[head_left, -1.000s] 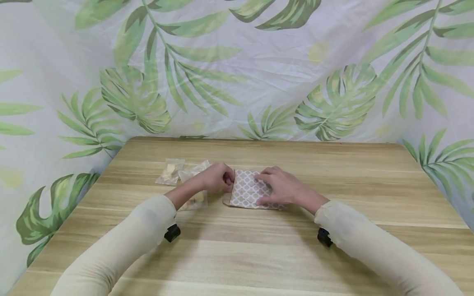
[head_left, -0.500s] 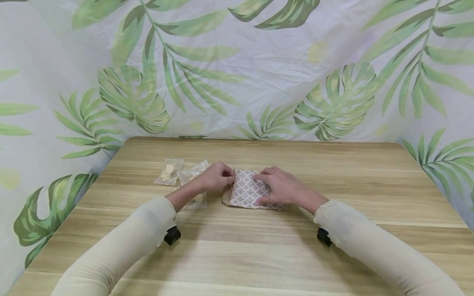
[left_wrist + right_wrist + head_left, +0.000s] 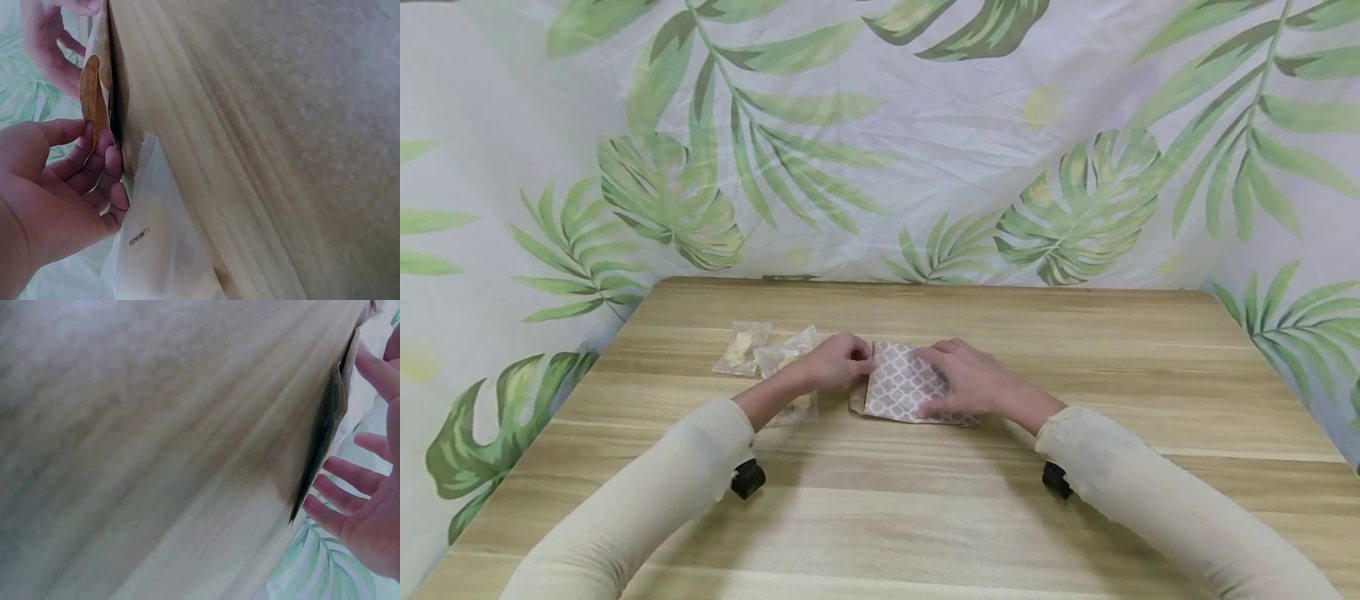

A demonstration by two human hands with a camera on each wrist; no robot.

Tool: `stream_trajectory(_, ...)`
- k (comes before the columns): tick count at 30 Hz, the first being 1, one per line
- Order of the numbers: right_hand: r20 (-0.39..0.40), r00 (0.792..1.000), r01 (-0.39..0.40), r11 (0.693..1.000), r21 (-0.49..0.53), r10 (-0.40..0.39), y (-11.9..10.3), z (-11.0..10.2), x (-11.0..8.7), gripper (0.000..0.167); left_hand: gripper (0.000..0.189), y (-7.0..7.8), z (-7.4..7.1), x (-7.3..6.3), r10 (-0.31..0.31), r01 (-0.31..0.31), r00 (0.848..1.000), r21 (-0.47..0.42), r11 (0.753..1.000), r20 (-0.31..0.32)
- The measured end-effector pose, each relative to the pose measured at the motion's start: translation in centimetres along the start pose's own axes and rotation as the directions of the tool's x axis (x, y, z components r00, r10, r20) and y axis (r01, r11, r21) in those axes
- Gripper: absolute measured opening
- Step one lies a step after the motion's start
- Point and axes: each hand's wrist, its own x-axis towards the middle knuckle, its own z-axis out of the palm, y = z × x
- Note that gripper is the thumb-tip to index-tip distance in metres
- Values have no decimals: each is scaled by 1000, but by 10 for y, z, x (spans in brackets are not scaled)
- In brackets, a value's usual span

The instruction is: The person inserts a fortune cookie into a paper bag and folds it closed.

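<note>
A flat paper bag (image 3: 898, 385) with a white-and-tan lattice print lies on the table in the head view, its mouth towards the left. My left hand (image 3: 833, 360) pinches the upper layer at that mouth between thumb and forefinger. The left wrist view shows the bag's brown inside (image 3: 92, 94) through a narrow gap, with the left hand (image 3: 59, 178) at its edge. My right hand (image 3: 973, 379) rests on the bag's right part, fingers spread. Seen from the right wrist, the right hand's fingers (image 3: 350, 475) touch the bag's side.
Several clear packets with pale contents lie left of the bag, one packet (image 3: 742, 347) further out and another packet (image 3: 165, 244) close beside my left hand, printed with a date. The wooden table (image 3: 880, 517) extends back to a leaf-patterned cloth (image 3: 880, 167).
My left thumb and forefinger have closed on the bag's mouth edge and lifted it slightly. The nearby packet has shifted a little left. My right hand has stayed nearly still.
</note>
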Motion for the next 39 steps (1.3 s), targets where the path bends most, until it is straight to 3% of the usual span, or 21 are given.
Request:
stream_trajectory(6, 2, 999, -40, 995, 92, 40, 1, 0, -1, 106, 21, -1, -5, -3, -10, 15, 999, -119, 993, 46)
stream_trajectory(13, -11, 999, -50, 986, 159, 52, 4, 1, -2, 112, 20, -7, -6, -2, 8, 4, 998, -173, 985, 68)
stream_trajectory(26, -50, 998, -34, 996, 87, 38, -1, 6, 1, 118, 17, -7, -5, -6, 37, -30, 999, -195, 980, 30)
stream_trajectory(33, -93, 995, -35, 997, 70, 42, -1, 8, 4, 112, 18, -5, -5, -5, 9, -8, 1000, -237, 972, 2)
stream_trajectory(39, -86, 995, -39, 997, 73, 45, -4, 7, 3, 110, 10, 0, -5, -5, -29, 10, 997, -259, 966, -68)
